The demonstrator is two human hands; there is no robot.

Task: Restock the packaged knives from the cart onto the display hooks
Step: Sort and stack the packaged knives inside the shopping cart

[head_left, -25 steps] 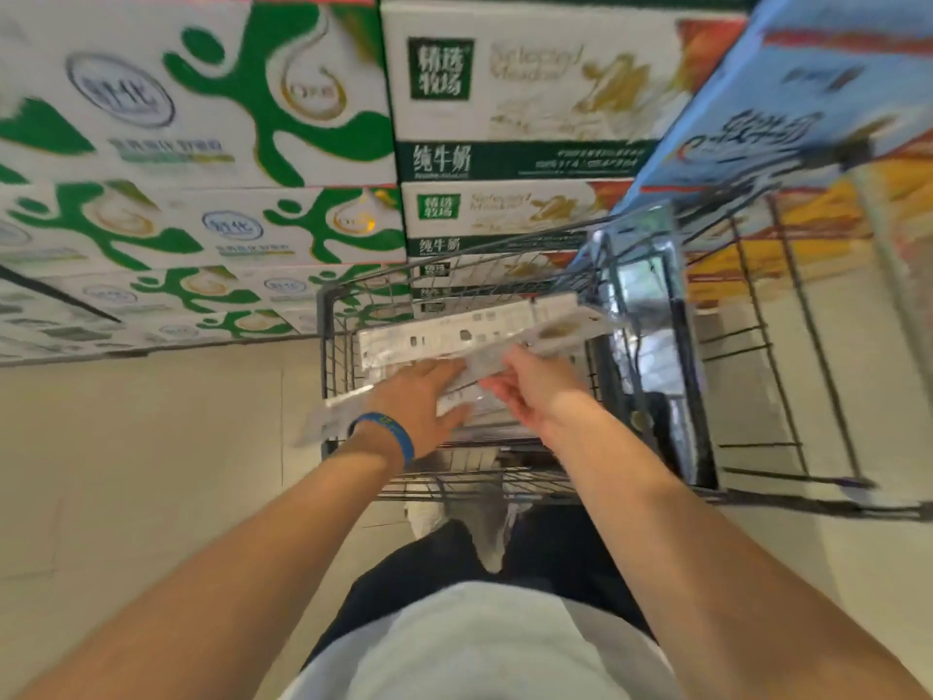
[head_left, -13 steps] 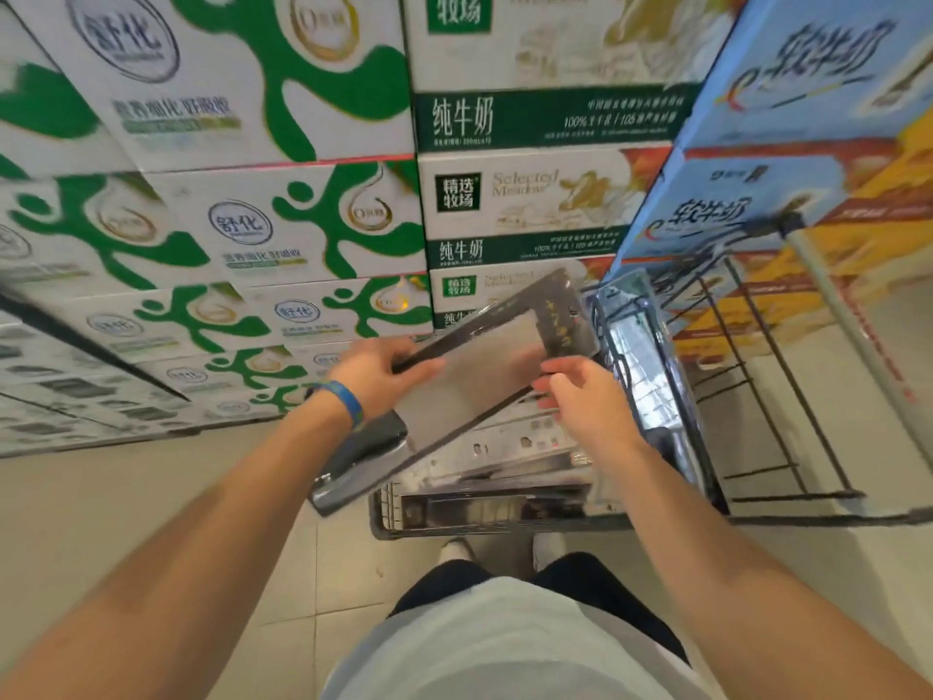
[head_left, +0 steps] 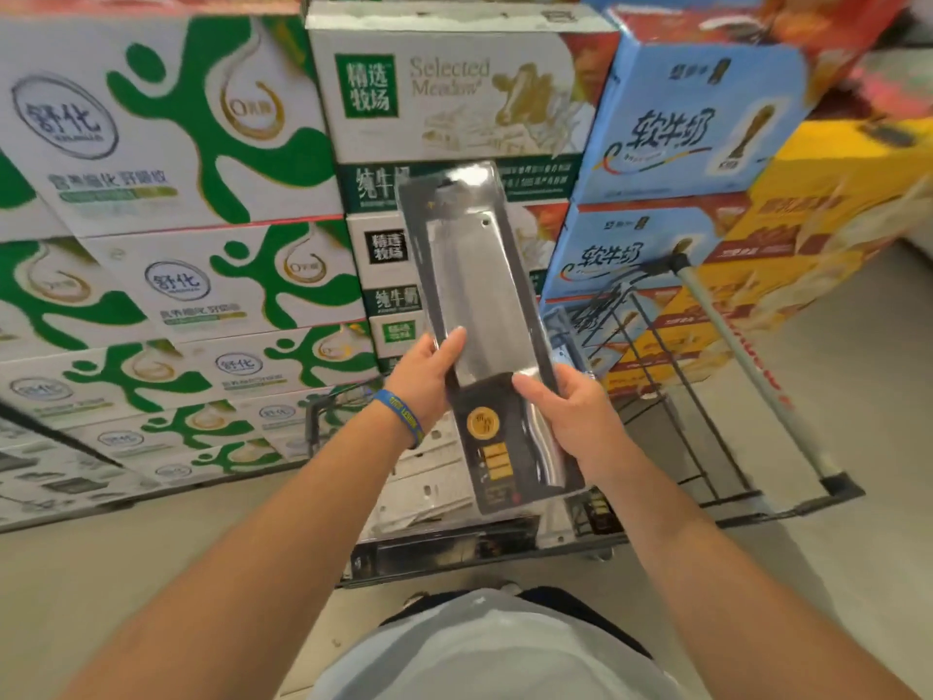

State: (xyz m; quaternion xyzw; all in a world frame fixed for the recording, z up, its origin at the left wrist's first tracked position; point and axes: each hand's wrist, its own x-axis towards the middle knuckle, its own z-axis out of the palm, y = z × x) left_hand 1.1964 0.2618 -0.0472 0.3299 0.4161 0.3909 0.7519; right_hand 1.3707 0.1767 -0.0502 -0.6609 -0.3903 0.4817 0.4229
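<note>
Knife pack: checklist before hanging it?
1. Left grip holds the pack by its edge: ok.
2. Right grip holds the opposite edge: ok.
3. Pack upright, blade end up, front towards the camera: ok.
4. Hang hole at the pack's top: cannot tell, blurred.
5. Pack above the cart, not touching the wire: ok.
6. Display hooks in view: not ok, only milk cartons ahead.

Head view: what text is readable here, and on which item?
"Selected Meadow", "精选牧场", "纯牛奶": white carton.
"舒化": green-splashed carton.
"软牛奶": blue carton.
Too blurred to read: the gold labels on the packaged knife, the wristband print, and the cartons' small print.
</note>
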